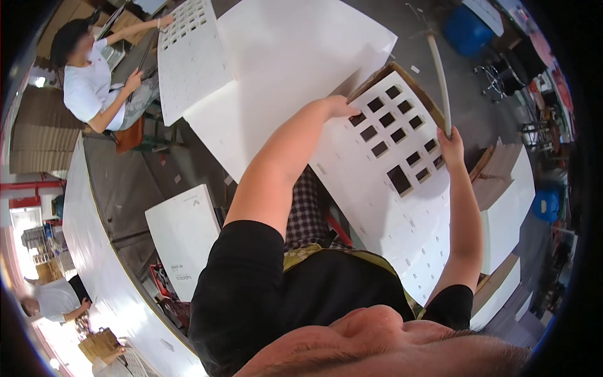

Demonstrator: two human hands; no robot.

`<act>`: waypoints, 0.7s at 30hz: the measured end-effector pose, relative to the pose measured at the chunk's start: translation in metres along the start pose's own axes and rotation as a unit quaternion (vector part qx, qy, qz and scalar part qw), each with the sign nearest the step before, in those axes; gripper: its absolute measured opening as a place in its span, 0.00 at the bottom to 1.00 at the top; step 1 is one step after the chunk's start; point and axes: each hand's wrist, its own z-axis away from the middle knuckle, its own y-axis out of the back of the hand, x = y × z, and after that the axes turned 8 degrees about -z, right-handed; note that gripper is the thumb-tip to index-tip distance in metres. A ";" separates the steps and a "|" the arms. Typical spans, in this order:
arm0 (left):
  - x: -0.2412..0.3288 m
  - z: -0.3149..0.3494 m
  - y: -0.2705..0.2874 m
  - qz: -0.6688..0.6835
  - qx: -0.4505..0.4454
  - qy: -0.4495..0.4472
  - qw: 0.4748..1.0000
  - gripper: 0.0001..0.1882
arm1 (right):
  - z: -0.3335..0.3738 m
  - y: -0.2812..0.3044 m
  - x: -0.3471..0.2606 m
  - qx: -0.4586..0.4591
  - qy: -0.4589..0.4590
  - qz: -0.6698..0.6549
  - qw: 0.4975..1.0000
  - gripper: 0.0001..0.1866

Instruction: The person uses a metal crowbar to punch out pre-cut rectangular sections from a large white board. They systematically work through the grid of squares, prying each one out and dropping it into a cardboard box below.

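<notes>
I hold up a white die-cut card sheet (pixel 377 188) with several square holes, above a brown cardboard box (pixel 419 94). My left hand (pixel 339 107) grips the sheet's upper left edge next to the holes. My right hand (pixel 451 147) is at the sheet's right edge, its fingers closed on the lower end of a thin curved white strip (pixel 440 69) that rises away from the sheet. Both forearms are stretched out in front of me from my black sleeves.
Large plain white sheets (pixel 282 56) lie beyond. A seated person in a white shirt (pixel 88 81) holds another punched sheet (pixel 188 56). A long white table (pixel 94 251), a white box (pixel 185 239), stacked white boxes (pixel 509 213) and a blue bin (pixel 468 28) surround me.
</notes>
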 end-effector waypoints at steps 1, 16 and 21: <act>-0.007 -0.003 0.002 -0.003 0.019 -0.005 1.000 0.21 | 0.006 -0.006 -0.016 0.012 0.003 0.043 0.999 0.14; -0.011 0.006 -0.008 -0.188 0.083 0.000 0.979 0.27 | -0.017 -0.002 0.047 0.021 -0.064 -0.006 0.998 0.17; 0.003 0.031 -0.017 -0.220 0.150 0.002 0.964 0.24 | -0.024 -0.002 0.056 0.008 -0.064 0.035 0.997 0.19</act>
